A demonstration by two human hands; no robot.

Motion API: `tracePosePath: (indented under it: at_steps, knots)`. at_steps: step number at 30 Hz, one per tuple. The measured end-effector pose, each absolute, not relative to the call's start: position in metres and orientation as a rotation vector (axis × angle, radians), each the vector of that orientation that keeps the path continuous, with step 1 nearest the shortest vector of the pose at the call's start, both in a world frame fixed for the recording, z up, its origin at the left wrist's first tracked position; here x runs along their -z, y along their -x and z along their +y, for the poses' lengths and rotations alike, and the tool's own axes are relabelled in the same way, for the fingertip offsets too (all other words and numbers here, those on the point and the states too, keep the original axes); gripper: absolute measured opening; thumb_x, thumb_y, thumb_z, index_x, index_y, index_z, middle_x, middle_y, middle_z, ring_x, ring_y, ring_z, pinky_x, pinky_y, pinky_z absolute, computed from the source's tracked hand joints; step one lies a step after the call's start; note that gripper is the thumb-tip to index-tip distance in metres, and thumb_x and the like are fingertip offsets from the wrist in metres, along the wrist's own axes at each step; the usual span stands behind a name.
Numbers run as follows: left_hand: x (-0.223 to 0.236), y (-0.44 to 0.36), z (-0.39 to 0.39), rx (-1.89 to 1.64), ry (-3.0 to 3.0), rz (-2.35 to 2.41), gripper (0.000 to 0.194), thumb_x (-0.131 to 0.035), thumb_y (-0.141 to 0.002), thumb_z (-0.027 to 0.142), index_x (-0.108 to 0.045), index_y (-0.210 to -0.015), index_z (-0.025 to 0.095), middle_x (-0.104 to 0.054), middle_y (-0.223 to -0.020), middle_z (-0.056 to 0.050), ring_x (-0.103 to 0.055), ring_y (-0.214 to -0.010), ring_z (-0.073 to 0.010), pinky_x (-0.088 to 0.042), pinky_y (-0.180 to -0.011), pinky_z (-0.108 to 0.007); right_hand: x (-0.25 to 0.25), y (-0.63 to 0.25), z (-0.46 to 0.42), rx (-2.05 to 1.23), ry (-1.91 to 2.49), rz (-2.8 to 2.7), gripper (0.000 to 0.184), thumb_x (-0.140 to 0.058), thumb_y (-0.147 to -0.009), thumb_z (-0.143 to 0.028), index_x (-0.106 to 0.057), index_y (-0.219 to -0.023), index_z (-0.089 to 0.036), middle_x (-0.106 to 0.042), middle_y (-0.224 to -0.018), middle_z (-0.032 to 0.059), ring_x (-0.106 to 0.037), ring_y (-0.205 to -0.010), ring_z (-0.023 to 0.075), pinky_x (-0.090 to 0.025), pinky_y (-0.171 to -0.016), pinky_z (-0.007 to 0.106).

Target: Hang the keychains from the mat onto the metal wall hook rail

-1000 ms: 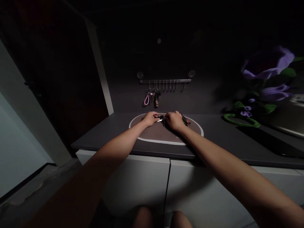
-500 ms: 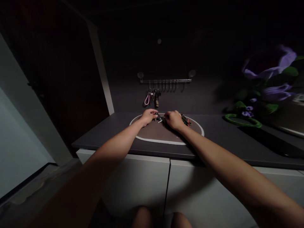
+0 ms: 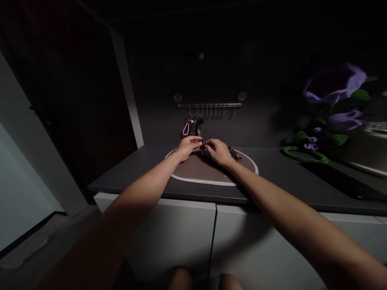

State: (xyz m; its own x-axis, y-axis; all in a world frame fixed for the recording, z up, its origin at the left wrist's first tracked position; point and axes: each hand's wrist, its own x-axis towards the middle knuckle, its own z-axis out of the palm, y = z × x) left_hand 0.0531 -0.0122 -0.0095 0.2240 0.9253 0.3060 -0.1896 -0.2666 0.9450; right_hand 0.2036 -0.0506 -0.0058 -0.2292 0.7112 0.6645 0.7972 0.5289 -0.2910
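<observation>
Over the mat, my left hand (image 3: 189, 147) pinches a small dark bunch of keys (image 3: 202, 145) between thumb and fingers. My right hand (image 3: 219, 152) meets it from the right, its thumb and forefinger closed at the same bunch; the fingers partly hide the keys. Both hands are above the brown oval mat (image 3: 199, 175) with a white rim. Just beyond my right hand lies a pile of small dark, green and orange-red items (image 3: 235, 154), half covered by that hand.
A clear rail (image 3: 210, 105) with hooks is fixed to the dark wall. Several hung keys (image 3: 196, 123) and a pink strap loop (image 3: 186, 128) dangle at its left. Purple flowers (image 3: 335, 86) and a green ring (image 3: 305, 155) stand on the dark counter (image 3: 127, 169) at right.
My right hand has shifted slightly left and its fingertips have come to the keys in my left hand. The left hand has barely moved. The view has shifted a little.
</observation>
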Motion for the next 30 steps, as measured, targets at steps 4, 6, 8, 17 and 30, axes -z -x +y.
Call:
tracePosePath:
  at_steps: [4, 6, 8, 17, 30]
  knots:
    - [0.008, -0.052, -0.013, -1.302, -1.392, 0.733, 0.028, -0.066, -0.065, 0.009, -0.062, -0.092, 0.012, -0.063, -0.085, -0.003, -0.057, -0.073, -0.0069, -0.045, -0.078, -0.027, 0.007, -0.203, -0.050, 0.096, 1.175, -1.965, 0.021, -0.047, -0.081, -0.027, -0.062, -0.091, -0.016, -0.064, -0.089, 0.0066, -0.054, -0.082, 0.0149, -0.039, -0.075, 0.026]
    - [0.008, -0.052, -0.013, -1.301, -1.379, 0.719, 0.027, -0.066, -0.065, 0.009, -0.062, -0.092, 0.012, -0.063, -0.086, -0.003, -0.057, -0.074, -0.0072, -0.045, -0.079, -0.027, 0.008, -0.203, -0.050, 0.072, 1.156, -1.946, 0.021, -0.048, -0.081, -0.029, -0.061, -0.090, -0.016, -0.064, -0.088, 0.0063, -0.054, -0.080, 0.0146, -0.039, -0.074, 0.026]
    - [0.007, -0.053, -0.014, -1.307, -1.368, 0.708, 0.026, -0.065, -0.065, 0.008, -0.062, -0.091, 0.012, -0.062, -0.085, -0.003, -0.057, -0.074, -0.0072, -0.045, -0.080, -0.028, 0.009, -0.203, -0.048, 0.043, 1.144, -1.915, 0.020, -0.048, -0.080, -0.029, -0.061, -0.089, -0.016, -0.064, -0.087, 0.0060, -0.054, -0.080, 0.0144, -0.039, -0.074, 0.026]
    - [0.006, -0.054, -0.018, -1.308, -1.344, 0.664, 0.022, -0.063, -0.067, 0.005, -0.058, -0.088, 0.010, -0.062, -0.079, -0.002, -0.058, -0.069, -0.0061, -0.047, -0.080, -0.028, 0.011, -0.206, -0.043, 0.023, 1.084, -1.841, 0.016, -0.050, -0.078, -0.026, -0.061, -0.084, -0.015, -0.062, -0.085, 0.0056, -0.053, -0.080, 0.0142, -0.039, -0.075, 0.026]
    - [0.010, -0.053, -0.015, -1.195, -1.339, 0.624, 0.024, -0.067, -0.066, 0.008, -0.059, -0.089, 0.010, -0.064, -0.075, -0.002, -0.061, -0.069, -0.0082, -0.050, -0.082, -0.033, 0.013, -0.209, -0.033, -0.175, 1.011, -1.692, 0.019, -0.050, -0.075, -0.032, -0.060, -0.080, -0.016, -0.061, -0.083, 0.0049, -0.054, -0.078, 0.0148, -0.041, -0.075, 0.029]
